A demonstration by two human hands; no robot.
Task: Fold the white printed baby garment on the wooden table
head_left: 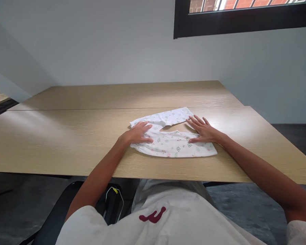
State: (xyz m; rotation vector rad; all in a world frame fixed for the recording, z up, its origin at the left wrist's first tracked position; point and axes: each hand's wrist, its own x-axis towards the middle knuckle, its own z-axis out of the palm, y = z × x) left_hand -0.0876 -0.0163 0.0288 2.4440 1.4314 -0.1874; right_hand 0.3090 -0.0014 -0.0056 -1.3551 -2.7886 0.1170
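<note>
A small pair of white baby pants [172, 144] with a tiny coloured print lies flat on the wooden table, its waist to the left and its two legs spread toward the right. My left hand [140, 132] rests palm down on the waist end, fingers stretched and thumb apart. Across the gap between the legs lies my right hand [202, 130], fingers spread, its fingertips at the far leg and its thumb on the near leg. Parts of the cloth under both palms are hidden.
The pale wooden table [66, 139] has a seam running across it and meets a white wall [112, 44] at the back. A dark-framed window [219, 25] is at the upper right. Below the near edge, a black chair [57, 211] and a dark bag with a light cord show.
</note>
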